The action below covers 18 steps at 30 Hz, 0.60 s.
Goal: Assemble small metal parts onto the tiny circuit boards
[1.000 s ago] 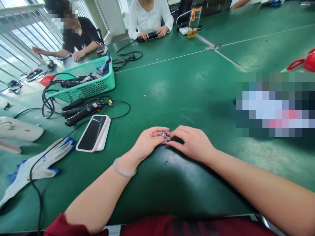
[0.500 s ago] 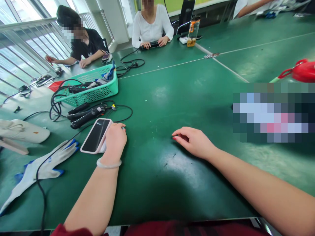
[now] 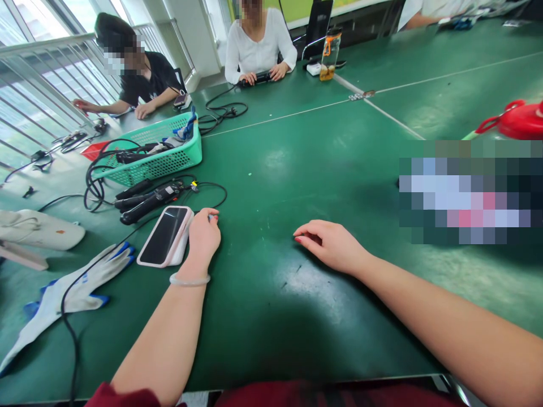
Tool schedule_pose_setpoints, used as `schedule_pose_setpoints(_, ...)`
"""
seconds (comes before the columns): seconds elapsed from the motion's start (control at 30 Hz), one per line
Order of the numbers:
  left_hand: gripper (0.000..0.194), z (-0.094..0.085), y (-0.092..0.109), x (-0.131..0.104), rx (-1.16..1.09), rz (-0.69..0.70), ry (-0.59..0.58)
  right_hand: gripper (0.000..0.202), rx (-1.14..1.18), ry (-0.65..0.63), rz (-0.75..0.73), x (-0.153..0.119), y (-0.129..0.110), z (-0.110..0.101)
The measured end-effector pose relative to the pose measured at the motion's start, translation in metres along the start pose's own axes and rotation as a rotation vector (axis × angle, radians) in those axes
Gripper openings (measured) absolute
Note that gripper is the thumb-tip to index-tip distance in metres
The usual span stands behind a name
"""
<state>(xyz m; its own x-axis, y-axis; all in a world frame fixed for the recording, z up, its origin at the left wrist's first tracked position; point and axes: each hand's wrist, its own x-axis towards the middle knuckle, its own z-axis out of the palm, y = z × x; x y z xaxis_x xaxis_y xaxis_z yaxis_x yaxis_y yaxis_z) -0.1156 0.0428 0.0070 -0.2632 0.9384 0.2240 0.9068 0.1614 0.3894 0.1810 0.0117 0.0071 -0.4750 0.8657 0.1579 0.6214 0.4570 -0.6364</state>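
A smooth green desk (image 3: 322,169) carried a flat, glossy rectangular phone (image 3: 163,234), its long axis running from near-left to far-right. The left hand (image 3: 203,237) rested against its right edge, grip unclear; the right hand (image 3: 333,246) lay loosely curled, empty.

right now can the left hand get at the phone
Probably yes. The left hand rests on the table right beside the phone, at its right edge, and nothing lies between them. Whether the fingers touch the phone's pale stand cannot be told.
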Motion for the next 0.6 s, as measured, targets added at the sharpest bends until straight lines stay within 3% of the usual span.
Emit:
schedule_pose_setpoints(0.1,0.021,0.011,0.017,-0.01,-0.271,0.002,-0.057,0.019,0.003,-0.023,-0.014,0.001,-0.002,0.002)
schedule_pose_setpoints(0.2,0.021,0.017,0.048,-0.032,-0.758,0.088,-0.305,0.017,-0.017,-0.044,-0.033,0.003,-0.003,0.004)
schedule_pose_setpoints(0.23,0.022,0.018,0.059,-0.041,-0.808,0.136,-0.373,0.017,-0.023,-0.047,-0.036,0.003,-0.003,0.005)
schedule_pose_setpoints(0.37,0.022,0.012,0.084,-0.063,-0.875,0.264,-0.47,0.02,-0.035,-0.037,-0.013,0.005,0.001,0.008)
schedule_pose_setpoints(0.47,0.021,0.01,0.083,-0.063,-0.78,0.27,-0.46,0.025,-0.044,-0.051,0.003,0.006,0.005,0.01)
schedule_pose_setpoints(0.6,0.023,0.012,0.078,-0.061,-0.695,0.233,-0.477,0.013,-0.05,-0.086,-0.02,0.008,0.006,0.012)
